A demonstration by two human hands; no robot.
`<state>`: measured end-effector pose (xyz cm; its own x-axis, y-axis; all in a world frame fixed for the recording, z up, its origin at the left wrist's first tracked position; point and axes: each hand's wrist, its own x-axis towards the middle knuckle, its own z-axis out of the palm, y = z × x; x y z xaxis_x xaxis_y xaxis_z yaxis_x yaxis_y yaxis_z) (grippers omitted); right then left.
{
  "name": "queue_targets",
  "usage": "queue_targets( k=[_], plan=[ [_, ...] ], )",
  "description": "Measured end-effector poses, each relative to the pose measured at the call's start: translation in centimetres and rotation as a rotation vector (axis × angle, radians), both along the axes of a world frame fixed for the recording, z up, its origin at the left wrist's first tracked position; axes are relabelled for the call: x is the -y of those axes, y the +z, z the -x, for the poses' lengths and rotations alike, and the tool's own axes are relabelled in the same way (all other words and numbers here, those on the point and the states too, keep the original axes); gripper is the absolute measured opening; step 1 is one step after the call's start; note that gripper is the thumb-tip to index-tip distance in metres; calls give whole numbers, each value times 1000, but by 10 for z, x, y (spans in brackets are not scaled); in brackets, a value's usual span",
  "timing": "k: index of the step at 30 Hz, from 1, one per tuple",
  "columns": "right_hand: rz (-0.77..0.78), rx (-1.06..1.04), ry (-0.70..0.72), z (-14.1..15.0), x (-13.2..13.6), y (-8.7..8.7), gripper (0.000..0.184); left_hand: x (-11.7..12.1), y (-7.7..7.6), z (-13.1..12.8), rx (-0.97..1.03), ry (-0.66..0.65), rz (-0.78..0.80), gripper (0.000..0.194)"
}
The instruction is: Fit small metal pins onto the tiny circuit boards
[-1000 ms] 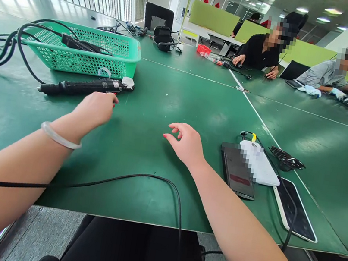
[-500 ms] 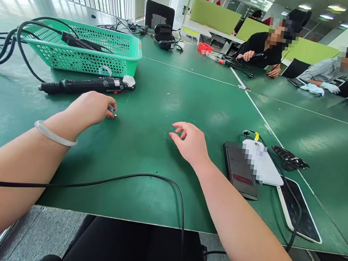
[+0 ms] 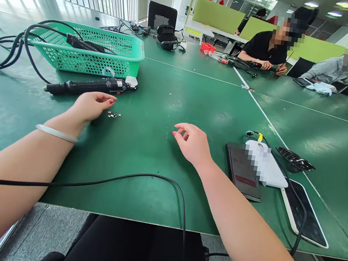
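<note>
Having shifted since half a second earlier, the bare left hand (image 3: 90,105) had brought its fingertips closer to the large rectangular mint-green perforated plastic basket (image 3: 89,63), its thumb now showing beside the outstretched fingers.

Broad and glossy, the flat dark green table (image 3: 157,154) spread beneath everything near the hands. Inside the basket lay a black oblong object (image 3: 85,44). Directly on the basket's near side lay a long black cylindrical tool with a white end (image 3: 85,86); the left fingertips were just beside it, and whether they touched it could not be told. Well to the right of the basket, and nearer the wearer, rested a flat dark grey phone (image 3: 242,175), with a white phone-shaped slab (image 3: 272,175) over its edge. Between these and the basket's near side was the bare right hand (image 3: 191,144), curved around a visible gap and holding nothing, as earlier. Whether the left thumb and finger pinched something tiny could not be told.

Smallest of all, a few bright silvery metal pieces (image 3: 114,115) lay nearer the wearer than the basket's right end, apart from the fingertips. Half a second earlier they had shown only partly at the left hand; now they lay uncovered, which suggested that they had been let go there.
</note>
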<state>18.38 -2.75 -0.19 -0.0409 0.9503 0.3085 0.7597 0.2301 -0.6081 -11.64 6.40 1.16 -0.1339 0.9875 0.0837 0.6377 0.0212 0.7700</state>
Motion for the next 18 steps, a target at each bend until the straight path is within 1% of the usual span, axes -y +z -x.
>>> queue_targets(
  k=[2, 4, 6, 7, 9, 11, 13, 15, 16, 18],
  plan=[
    [2, -5, 1, 0, 0, 0, 20, 2, -10, -14, -88, 2, -19, 33],
    [3, -12, 1, 0, 1, 1, 20, 6, -17, -34, -152, -49, -48, 31],
    [7, -15, 0, 1, 1, 1, 20, 14, -19, -59, -133, -128, -57, 29],
    [9, -14, -1, 1, 1, 1, 20, 18, -19, -73, -83, -191, -42, 29],
    [3, -13, -9, 1, 1, 2, 20, 26, -18, -103, 105, -322, 4, 28],
    [-18, -16, -12, -1, 0, 2, 20, 33, -18, -131, 371, -421, 83, 25],
    [-38, -28, -16, -5, -1, 2, 20, 36, -17, -151, 657, -497, 176, 25],
    [-32, -43, -31, -11, -2, 1, 24, 36, -15, -159, 868, -477, 209, 25],
    [-15, -45, -44, -14, -3, 1, 25, 35, -15, -158, 926, -443, 196, 24],
    [38, -21, -62, -20, -4, 0, 24, 31, -13, -148, 972, -370, 160, 23]
  ],
)
